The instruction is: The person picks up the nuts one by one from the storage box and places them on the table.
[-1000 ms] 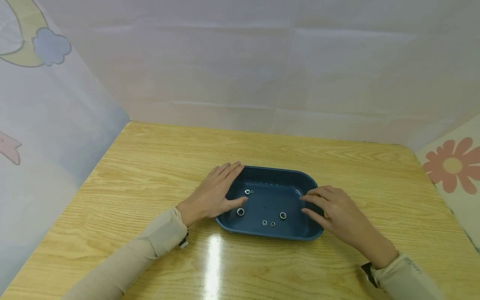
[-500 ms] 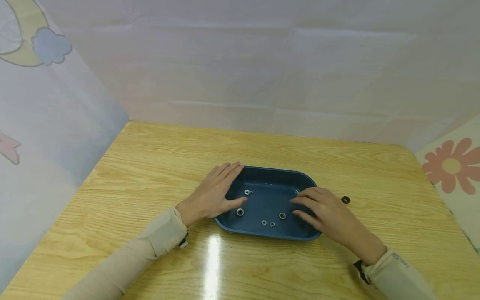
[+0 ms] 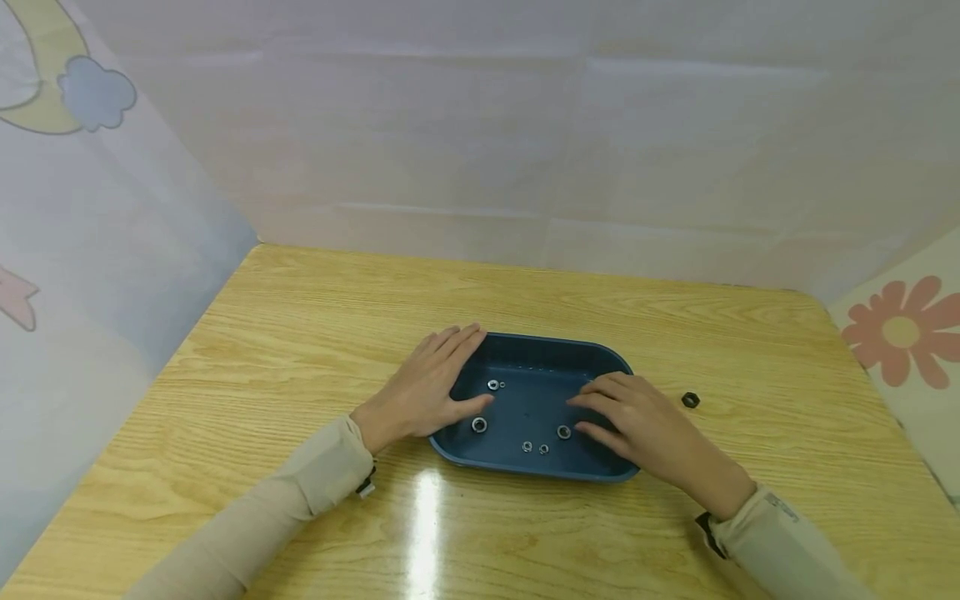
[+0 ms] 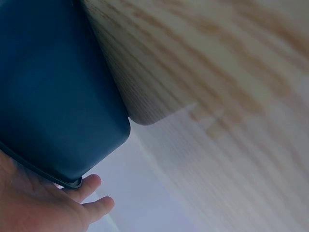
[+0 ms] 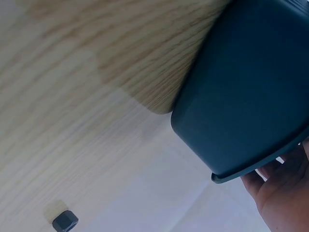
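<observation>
A dark blue oblong tray (image 3: 525, 410) holds several silver nuts of different sizes. One larger nut (image 3: 479, 425) lies near the left end, another larger nut (image 3: 564, 432) right of the middle. My left hand (image 3: 427, 383) rests over the tray's left end, fingers straight across the rim and thumb reaching inside. In the left wrist view, fingertips (image 4: 99, 205) show past the rim. Over the right end hovers my right hand (image 3: 637, 421), its fingers loosely bent above the tray floor. I see nothing between its thumb and fingers. The nearest nut is the right larger one.
On the wooden table (image 3: 337, 308), right of the tray, lies a black hex nut (image 3: 691, 400), also visible in the right wrist view. Two small nuts sit near the tray's front wall. A white sheet (image 3: 420, 150) hangs behind the table.
My right hand has moved left, further over the tray. The black nut on the table, hidden behind that hand a second ago, now shows. My left hand has stayed in place.
</observation>
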A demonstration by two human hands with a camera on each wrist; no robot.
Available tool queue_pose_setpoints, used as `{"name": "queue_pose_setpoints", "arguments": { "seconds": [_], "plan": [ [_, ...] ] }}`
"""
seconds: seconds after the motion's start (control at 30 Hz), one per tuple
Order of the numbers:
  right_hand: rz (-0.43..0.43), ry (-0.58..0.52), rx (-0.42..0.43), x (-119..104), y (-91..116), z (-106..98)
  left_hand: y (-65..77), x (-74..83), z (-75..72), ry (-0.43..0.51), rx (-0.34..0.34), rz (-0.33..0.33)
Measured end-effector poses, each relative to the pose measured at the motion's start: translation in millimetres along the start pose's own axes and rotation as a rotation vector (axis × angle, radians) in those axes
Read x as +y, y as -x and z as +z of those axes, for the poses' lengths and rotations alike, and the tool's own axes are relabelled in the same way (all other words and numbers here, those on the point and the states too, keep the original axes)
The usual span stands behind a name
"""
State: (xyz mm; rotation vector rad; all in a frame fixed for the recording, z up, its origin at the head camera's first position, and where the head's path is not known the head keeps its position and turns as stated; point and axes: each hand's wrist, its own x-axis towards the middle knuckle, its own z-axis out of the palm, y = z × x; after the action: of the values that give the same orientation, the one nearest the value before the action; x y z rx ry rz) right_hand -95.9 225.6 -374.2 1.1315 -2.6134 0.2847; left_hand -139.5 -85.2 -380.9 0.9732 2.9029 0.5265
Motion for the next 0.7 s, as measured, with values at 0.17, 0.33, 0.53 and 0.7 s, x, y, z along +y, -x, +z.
{"name": "queue_pose_setpoints", "arguments": {
  "seconds": [0.17, 0.33, 0.53, 0.7],
  "plan": [
    [0.011, -0.006, -0.024, 0, -3, 2, 0.3, 1.4, -0.8, -0.003, -0.01, -0.006],
    [0.02, -0.015, -0.055, 0, -6, 4, 0.4, 1.8, -1.2, -0.008, -0.005, -0.006],
    [0.033, -0.019, -0.101, -2, -10, 6, -0.1, 1.7, -1.3, -0.008, -0.002, -0.002],
    [0.04, -0.035, -0.15, -3, -11, 7, -0.6, 1.9, -1.5, -0.005, -0.007, -0.003]
  ]
}}
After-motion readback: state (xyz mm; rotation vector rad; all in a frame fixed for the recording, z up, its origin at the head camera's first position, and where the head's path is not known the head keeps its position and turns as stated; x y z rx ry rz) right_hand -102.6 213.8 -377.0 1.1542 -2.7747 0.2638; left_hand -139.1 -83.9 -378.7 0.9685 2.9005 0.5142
